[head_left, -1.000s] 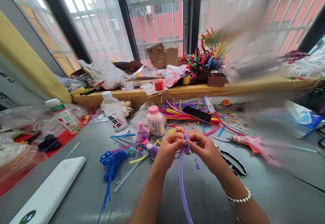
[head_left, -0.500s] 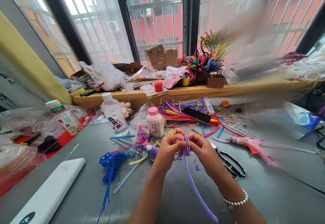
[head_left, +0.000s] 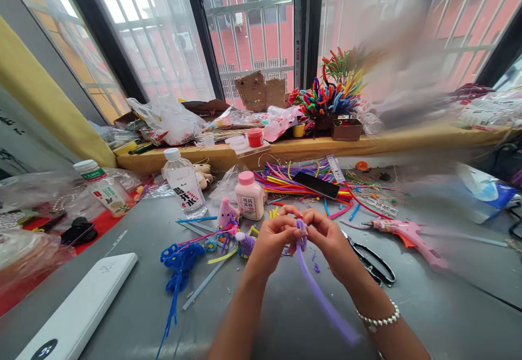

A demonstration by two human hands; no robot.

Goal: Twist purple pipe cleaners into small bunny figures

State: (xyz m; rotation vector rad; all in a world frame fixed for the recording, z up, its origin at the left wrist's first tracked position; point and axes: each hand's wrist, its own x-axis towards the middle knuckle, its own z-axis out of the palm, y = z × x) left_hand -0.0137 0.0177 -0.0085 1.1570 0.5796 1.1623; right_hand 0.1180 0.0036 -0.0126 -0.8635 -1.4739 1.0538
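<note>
Both hands meet over the middle of the grey table, pinching a purple pipe cleaner [head_left: 316, 289]. Its upper end is bent into a small loop between the fingertips; the long tail hangs down to the right, blurred. My left hand [head_left: 279, 235] is closed on the loop's left side, thumb and forefinger together. My right hand [head_left: 326, 237] grips the other side, a bead bracelet [head_left: 379, 321] on its wrist. Left of the hands lie a small purple figure [head_left: 245, 244] and a pink one [head_left: 227, 214]. Black-handled scissors [head_left: 373, 265] rest beside the right hand.
A pink glue gun [head_left: 411, 232] lies on the right. Behind the hands are a pink bottle [head_left: 248, 197], a phone [head_left: 316, 185] and bundled pipe cleaners [head_left: 281, 178]. Leftward are a water bottle [head_left: 185, 186], a blue pipe-cleaner piece [head_left: 181, 262] and a white power bank [head_left: 81, 305].
The pipe cleaner's tail has swung slightly right and is now blurred. Both hands have shifted a little rightward, still pinching the looped end.
</note>
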